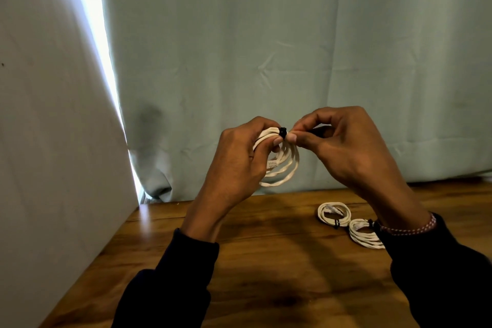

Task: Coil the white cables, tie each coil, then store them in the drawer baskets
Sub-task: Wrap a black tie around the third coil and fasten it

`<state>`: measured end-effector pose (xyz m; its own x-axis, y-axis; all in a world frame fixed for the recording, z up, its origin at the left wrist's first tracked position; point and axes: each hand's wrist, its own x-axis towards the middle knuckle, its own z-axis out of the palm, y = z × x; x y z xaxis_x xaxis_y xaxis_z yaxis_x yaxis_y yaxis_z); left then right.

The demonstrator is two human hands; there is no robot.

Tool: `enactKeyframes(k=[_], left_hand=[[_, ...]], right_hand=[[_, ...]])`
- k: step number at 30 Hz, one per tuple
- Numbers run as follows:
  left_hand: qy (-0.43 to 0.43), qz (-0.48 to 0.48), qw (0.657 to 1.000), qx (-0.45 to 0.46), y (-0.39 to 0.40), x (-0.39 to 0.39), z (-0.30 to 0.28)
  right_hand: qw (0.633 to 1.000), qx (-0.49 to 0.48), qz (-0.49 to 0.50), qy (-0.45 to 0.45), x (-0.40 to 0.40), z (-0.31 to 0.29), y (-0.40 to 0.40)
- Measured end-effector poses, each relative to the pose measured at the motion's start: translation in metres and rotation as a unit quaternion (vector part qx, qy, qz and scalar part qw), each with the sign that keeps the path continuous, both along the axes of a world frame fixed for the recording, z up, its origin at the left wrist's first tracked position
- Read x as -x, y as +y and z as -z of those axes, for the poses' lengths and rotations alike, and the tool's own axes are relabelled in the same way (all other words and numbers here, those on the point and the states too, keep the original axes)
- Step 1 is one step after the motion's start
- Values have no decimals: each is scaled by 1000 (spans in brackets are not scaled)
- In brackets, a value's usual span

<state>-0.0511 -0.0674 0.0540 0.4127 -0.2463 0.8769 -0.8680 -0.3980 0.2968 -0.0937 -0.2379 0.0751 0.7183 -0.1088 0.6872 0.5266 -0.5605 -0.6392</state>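
Above the brown wooden tabletop [266, 261], both hands hold a coil of white cable [286, 168] up in the air, in front of the pale green curtain [266, 48]. Left hand [239, 160] has its fingers curled round the coil's left side, thumb pressed beside the small black tie [282, 132] wrapped over the top of the loops. Right hand [343, 146] pinches at the tie with thumb and forefinger, other fingers curled; a dark strand runs back under its fingers, end hidden. Coil hangs below the hands, well clear of the table, one white plug end showing inside the loops.

Two more white cable coils lie flat on the table at right, each with a black tie: the farther tied coil [334, 214] near the curtain's hem, the nearer tied coil [366, 234] touching it and partly hidden by the right wrist, which wears a pink beaded bracelet [410, 229]. Dark sleeves [170, 285] cover both forearms.

White panel [53, 141] bounds the table's left edge, bright light in the gap beside the curtain. Curtain hem meets the table's back edge. Bare wood spreads between and before the arms; the table's right edge is out of view.
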Motion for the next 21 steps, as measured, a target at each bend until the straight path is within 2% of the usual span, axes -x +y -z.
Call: enactKeyframes(k=[12, 21], left_hand=[[51, 70, 996, 38, 6, 3, -6], [48, 67, 996, 34, 4, 3, -4]], right_hand=[[997, 6, -71, -7, 11, -9, -7], [997, 34, -72, 5, 11, -10, -10]])
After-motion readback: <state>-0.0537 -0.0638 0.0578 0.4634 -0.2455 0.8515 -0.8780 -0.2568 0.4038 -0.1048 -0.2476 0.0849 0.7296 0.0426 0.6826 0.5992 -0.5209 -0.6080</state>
